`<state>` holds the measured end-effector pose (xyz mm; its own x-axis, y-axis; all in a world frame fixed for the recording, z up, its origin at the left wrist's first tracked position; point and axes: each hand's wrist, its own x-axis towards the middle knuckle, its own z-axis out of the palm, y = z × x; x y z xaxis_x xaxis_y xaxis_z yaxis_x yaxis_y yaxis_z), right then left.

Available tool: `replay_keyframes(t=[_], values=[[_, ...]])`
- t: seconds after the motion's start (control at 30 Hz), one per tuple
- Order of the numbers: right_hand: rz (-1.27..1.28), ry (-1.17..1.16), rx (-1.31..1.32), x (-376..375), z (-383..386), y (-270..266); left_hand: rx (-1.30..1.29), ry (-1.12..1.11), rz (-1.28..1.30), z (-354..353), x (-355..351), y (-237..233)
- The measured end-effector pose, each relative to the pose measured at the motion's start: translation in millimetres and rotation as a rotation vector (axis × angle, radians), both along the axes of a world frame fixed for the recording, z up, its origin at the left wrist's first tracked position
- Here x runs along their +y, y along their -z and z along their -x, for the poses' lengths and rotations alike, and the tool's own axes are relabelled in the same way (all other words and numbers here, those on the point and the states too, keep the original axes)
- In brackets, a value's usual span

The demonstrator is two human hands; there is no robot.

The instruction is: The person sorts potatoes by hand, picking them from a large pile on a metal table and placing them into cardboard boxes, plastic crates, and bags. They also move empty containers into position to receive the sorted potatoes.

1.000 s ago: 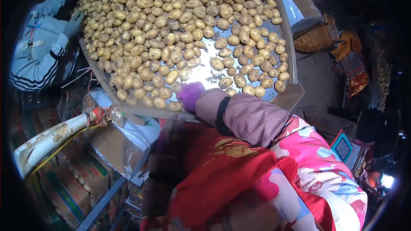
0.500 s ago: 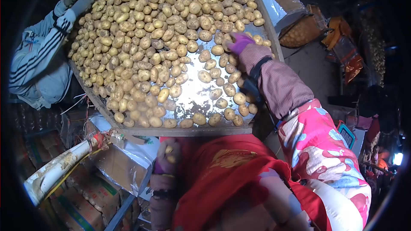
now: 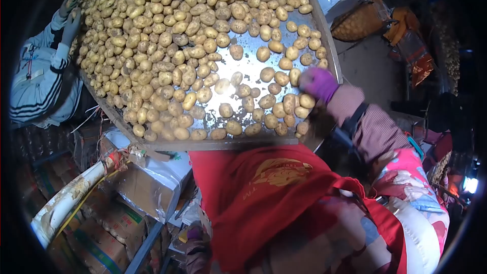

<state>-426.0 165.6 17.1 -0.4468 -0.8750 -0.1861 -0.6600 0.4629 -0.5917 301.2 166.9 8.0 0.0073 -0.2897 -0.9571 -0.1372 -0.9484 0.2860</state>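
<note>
A great heap of yellow potatoes [image 3: 152, 45] covers much of a metal-topped sorting table [image 3: 231, 63]. My right hand [image 3: 319, 84], in a purple glove, is at the table's right edge, against the loose potatoes there; its fingers are curled down and blurred. My left hand [image 3: 194, 232], also gloved, hangs low beside my red apron [image 3: 264, 182], below the table's front edge. It is dark and mostly hidden, with a small yellowish thing beside it, and I cannot tell whether that is in its grip.
Across the left side, another person's gloved hands [image 3: 70, 15] are at the heap. A cardboard box [image 3: 139, 190] stands under the front left corner, near a worn white pole [image 3: 73, 198]. Beyond the right edge lies a net sack of potatoes [image 3: 355, 24].
My right hand has moved right and toward me, and several potatoes now lie spread near the right edge. My left hand, which held potatoes, has dropped lower. The view has shifted slightly.
</note>
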Motion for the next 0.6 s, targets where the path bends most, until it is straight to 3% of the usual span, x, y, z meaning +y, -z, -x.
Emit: replay_keyframes(t=[0.03,0.07,0.13,0.27,0.33,0.37,0.4,0.43,0.47,0.5,0.53,0.6], values=[[-0.048,0.163,0.081,-14.0,24.5,-2.6,-0.003,0.043,0.005,-2.3,-3.0,-4.7],[-0.102,0.255,0.110,-33.5,27.8,-43.5,-0.005,0.089,0.018,-5.4,-10.3,-9.5],[-0.139,0.336,0.039,-62.4,73.3,-29.5,0.004,0.203,0.076,-6.5,-32.4,-21.0],[-0.328,0.107,0.478,-77.3,63.7,19.8,0.092,0.435,0.301,21.0,-91.0,-27.8],[-0.274,-0.003,0.658,-55.9,12.6,3.3,0.145,0.409,0.397,97.0,-124.3,-50.6],[-0.230,0.009,0.591,-40.6,4.2,4.2,0.160,0.365,0.423,137.0,-136.5,-62.9],[-0.194,0.020,0.519,-21.1,-0.8,11.0,0.244,0.518,0.587,178.8,-144.9,-78.8],[-0.061,-0.076,0.409,2.6,5.6,13.4,0.210,0.838,0.888,216.2,-146.0,-91.5],[-0.057,-0.139,0.404,28.1,5.5,17.0,0.316,0.718,0.829,233.8,-153.0,-70.8],[0.009,-0.137,0.506,54.2,1.1,20.9,0.288,0.555,0.542,251.4,-163.7,-62.0],[0.077,-0.137,0.606,74.8,-5.4,22.5,0.264,0.621,0.588,274.0,-166.9,-58.9],[-0.119,-0.199,0.495,90.5,-10.7,9.5,0.199,0.793,0.681,310.4,-177.3,-41.3]])
